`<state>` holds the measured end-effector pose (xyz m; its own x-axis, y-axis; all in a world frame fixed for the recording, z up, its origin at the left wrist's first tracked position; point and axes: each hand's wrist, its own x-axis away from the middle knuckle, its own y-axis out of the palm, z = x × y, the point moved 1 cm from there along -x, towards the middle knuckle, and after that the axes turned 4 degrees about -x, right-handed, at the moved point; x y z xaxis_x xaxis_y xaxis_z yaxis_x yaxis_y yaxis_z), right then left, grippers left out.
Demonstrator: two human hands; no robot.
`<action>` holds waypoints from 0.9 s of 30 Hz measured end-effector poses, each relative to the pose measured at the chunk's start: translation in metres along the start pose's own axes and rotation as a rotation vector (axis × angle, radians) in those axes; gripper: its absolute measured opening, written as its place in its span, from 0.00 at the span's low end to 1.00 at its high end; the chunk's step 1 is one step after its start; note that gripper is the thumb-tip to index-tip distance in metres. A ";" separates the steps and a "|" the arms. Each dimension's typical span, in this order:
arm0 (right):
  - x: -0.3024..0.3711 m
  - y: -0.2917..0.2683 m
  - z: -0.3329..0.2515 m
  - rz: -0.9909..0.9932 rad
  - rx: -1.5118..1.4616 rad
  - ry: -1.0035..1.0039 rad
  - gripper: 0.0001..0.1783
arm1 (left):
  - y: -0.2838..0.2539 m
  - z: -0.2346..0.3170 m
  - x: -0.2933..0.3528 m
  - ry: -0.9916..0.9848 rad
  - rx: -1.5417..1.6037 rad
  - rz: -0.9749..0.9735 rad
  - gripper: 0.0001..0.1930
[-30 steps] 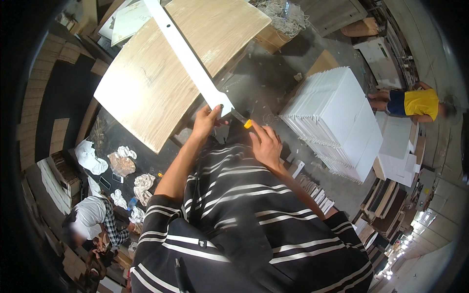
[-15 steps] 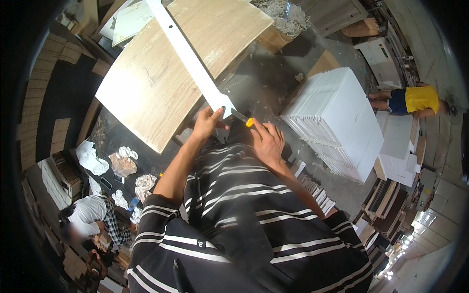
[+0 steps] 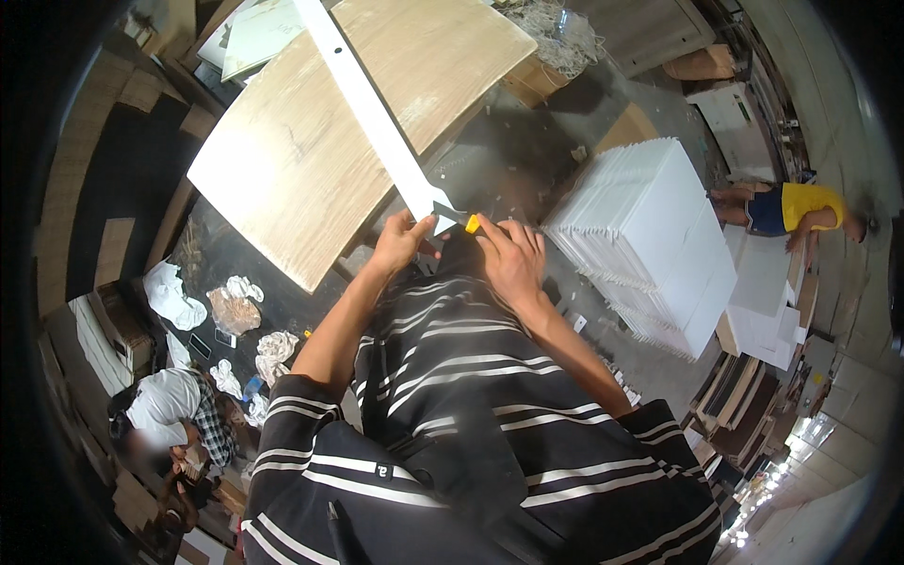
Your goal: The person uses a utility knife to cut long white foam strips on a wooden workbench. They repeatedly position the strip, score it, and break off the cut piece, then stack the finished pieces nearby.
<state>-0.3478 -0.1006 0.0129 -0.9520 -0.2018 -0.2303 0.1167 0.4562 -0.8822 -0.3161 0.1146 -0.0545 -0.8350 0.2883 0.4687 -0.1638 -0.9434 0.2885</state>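
The left hand's grip (image 3: 401, 243) is clamped on a long white strip (image 3: 377, 118); the right hand (image 3: 513, 262) clasps a yellow-handled blade (image 3: 472, 223) over its end.

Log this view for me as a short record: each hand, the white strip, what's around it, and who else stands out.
Left hand: gripping the near end of the white strip
Right hand: holding a yellow-ended blade tool
Blade position: over the strip's near end
Strip position: extends away across a wood-grain panel
To the right: stack of white panels
To the left: crumpled white cloths on a dark surface
Others: person in yellow shirt, right; person in white shirt, lower left
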 end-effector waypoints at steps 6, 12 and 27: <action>-0.023 0.012 0.001 -0.015 -0.028 -0.056 0.21 | -0.004 -0.012 0.003 -0.006 0.027 -0.010 0.16; -0.038 0.016 0.003 -0.064 -0.064 -0.147 0.20 | -0.013 -0.009 0.018 -0.048 -0.022 0.006 0.15; -0.040 0.016 0.008 -0.153 -0.095 -0.234 0.21 | -0.024 -0.022 0.037 -0.056 0.096 0.062 0.16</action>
<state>-0.3058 -0.0923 0.0046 -0.8640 -0.4640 -0.1957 -0.0609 0.4821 -0.8740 -0.3543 0.1439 -0.0620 -0.8109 0.2408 0.5333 -0.0591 -0.9404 0.3349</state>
